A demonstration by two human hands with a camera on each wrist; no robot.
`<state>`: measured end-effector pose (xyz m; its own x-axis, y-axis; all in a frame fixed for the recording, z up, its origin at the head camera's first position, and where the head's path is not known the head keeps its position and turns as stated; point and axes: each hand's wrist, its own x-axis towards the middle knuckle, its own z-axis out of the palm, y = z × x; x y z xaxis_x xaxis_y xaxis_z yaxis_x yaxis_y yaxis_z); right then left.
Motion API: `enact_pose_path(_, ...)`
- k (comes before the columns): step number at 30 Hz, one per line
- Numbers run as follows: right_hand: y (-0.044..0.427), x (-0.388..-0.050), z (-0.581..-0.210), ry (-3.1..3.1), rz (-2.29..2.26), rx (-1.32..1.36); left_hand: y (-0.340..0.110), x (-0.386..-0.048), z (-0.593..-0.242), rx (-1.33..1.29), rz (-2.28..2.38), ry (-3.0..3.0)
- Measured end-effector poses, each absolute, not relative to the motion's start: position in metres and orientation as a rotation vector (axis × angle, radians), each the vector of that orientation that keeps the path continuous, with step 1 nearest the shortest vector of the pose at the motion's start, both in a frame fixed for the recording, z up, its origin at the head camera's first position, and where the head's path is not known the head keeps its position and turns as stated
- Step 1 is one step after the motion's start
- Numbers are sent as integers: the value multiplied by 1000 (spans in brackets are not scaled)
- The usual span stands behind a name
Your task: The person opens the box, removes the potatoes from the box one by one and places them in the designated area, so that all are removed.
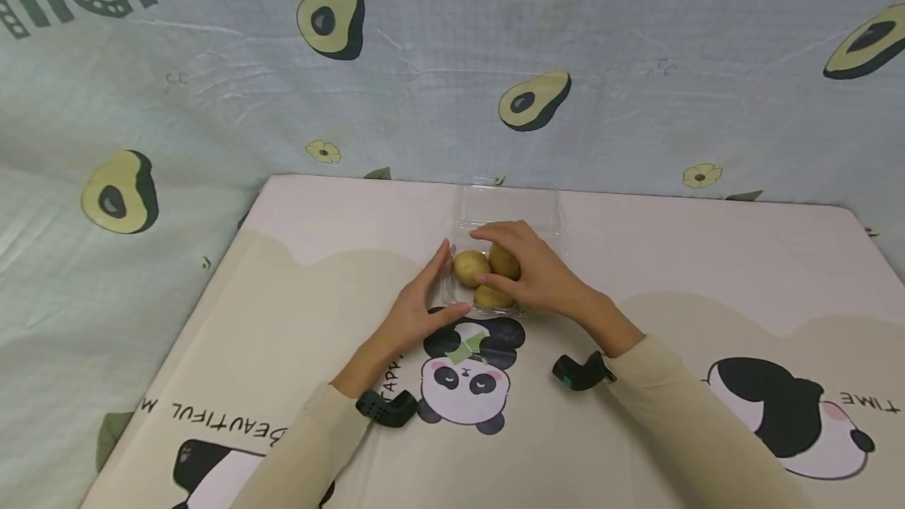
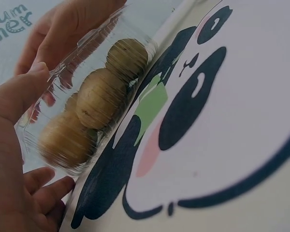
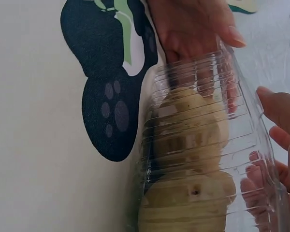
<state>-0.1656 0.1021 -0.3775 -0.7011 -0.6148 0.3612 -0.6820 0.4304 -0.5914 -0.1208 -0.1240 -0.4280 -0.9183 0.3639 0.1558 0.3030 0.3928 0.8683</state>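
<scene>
A clear plastic clamshell box (image 1: 452,289) with several potatoes (image 1: 471,267) in it rests on the table, its lid (image 1: 509,203) folded back. My left hand (image 1: 417,309) holds the box's near left corner, thumb along the front rim and fingers at the left side. Over the potatoes, my right hand (image 1: 540,277) reaches in with thumb and fingers spread apart. In the right wrist view, the right hand (image 3: 285,125) shows above the potatoes (image 3: 183,193) with nothing visible between its fingers. Ribbed walls blur part of the potatoes (image 2: 101,96) in the left wrist view.
A pale cloth with panda prints (image 1: 465,391) covers the table (image 1: 318,305). Behind it hangs a curtain (image 1: 424,61) printed with avocados. Both wrists wear black devices: one left (image 1: 387,408), one right (image 1: 581,372).
</scene>
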Motion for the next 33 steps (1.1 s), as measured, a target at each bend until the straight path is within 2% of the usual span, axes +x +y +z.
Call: enact_pose_path(33,90,-175,-392,-2776,814,1148,-124,-121,-427,626,1585,2567)
